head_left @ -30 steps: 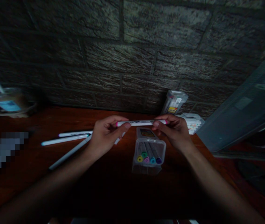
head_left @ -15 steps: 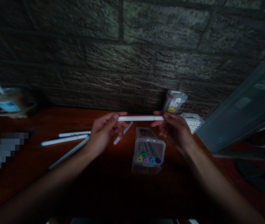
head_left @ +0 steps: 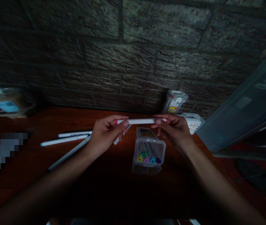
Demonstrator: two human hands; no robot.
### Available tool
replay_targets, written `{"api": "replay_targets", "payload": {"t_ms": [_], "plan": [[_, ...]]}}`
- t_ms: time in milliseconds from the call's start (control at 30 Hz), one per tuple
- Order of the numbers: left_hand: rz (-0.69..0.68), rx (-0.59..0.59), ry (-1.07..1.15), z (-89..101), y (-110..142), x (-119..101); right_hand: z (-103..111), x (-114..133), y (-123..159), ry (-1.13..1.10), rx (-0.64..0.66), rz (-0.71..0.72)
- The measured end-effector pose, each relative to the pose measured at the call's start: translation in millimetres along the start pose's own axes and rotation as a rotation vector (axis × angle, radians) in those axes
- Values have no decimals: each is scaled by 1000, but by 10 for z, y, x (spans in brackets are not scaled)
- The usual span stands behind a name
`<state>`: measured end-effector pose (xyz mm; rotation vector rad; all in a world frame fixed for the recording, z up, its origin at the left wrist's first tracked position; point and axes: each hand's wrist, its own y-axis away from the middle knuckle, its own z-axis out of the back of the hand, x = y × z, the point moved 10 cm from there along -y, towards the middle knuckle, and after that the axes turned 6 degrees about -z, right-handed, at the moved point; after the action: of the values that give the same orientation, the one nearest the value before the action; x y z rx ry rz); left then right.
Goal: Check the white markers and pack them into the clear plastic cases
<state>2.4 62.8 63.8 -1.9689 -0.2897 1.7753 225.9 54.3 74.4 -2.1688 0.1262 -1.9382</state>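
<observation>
A white marker with pink ends (head_left: 141, 121) is held level above the table between my two hands. My left hand (head_left: 107, 131) is closed on its left part, thumb in front. My right hand (head_left: 174, 126) pinches its right part the same way. Below it a clear plastic marker case (head_left: 136, 168) lies on the table with its near end open. Inside show several markers (head_left: 148, 151) with yellow, green, pink, blue and purple ends. Partly behind my left fingers lies another loose marker (head_left: 117, 140).
Several loose white markers (head_left: 65, 143) lie left of my left wrist. Against the stone wall (head_left: 133, 59) stands a clear case (head_left: 175, 101), with another clear case (head_left: 194, 122) beside it. A drink cup with a straw (head_left: 7, 101) is at the far left of the wooden table (head_left: 55, 120).
The marker has come slightly lower, and its pink ends now show. Both thumbs have shifted inward along its barrel. The case and loose markers stay where they were.
</observation>
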Motion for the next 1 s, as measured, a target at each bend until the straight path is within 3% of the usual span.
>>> {"api": "replay_targets", "payload": {"t_ms": [200,433,667,1000], "plan": [[-54,14,-109,-20,18,-43,40,-1,2,108,-36,47],[-85,-18,-141,32,2,-81,45,-6,-2,74,-43,47],[-73,-42,28,49,-36,-77,71,6,-8,-11,-56,-1],[51,-88,261,70,-40,71,55,21,-3,-140,-29,-60]]}}
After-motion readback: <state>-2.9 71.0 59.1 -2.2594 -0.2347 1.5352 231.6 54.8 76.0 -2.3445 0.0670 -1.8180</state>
